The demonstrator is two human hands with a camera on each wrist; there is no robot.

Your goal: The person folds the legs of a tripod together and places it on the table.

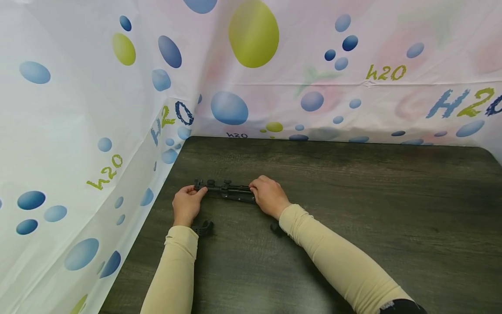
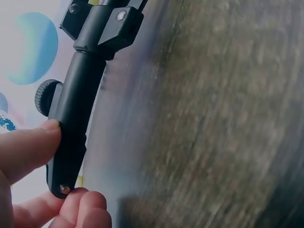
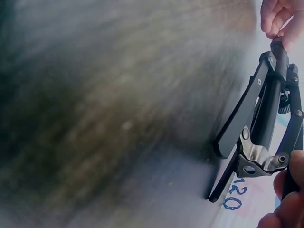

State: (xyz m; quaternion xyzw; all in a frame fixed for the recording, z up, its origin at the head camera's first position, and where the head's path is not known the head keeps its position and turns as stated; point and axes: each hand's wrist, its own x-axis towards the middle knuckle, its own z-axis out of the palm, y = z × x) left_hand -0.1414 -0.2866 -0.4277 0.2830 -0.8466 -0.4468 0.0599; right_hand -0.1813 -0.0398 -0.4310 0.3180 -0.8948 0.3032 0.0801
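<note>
A black folding stand (image 1: 239,192) with a central tube, hinged legs and small knobs lies sideways between the two hands, over the left part of the table. My left hand (image 1: 186,205) pinches its narrow end; in the left wrist view the thumb presses the tube (image 2: 78,90) beside a ridged knob (image 2: 46,97), fingers curled at the tip. At the other end, my right hand (image 1: 270,197) grips one leg, thumb and fingers around it. The right wrist view shows the legs (image 3: 242,111) partly spread from the tube, joined by a silver bracket (image 3: 256,159).
The dark wood-grain table (image 1: 372,226) extends far to the right. A white curtain (image 1: 290,52) printed with blue and green dots and lettering hangs behind it and along the left edge. Black wrist-worn devices (image 1: 204,228) sit below the hands.
</note>
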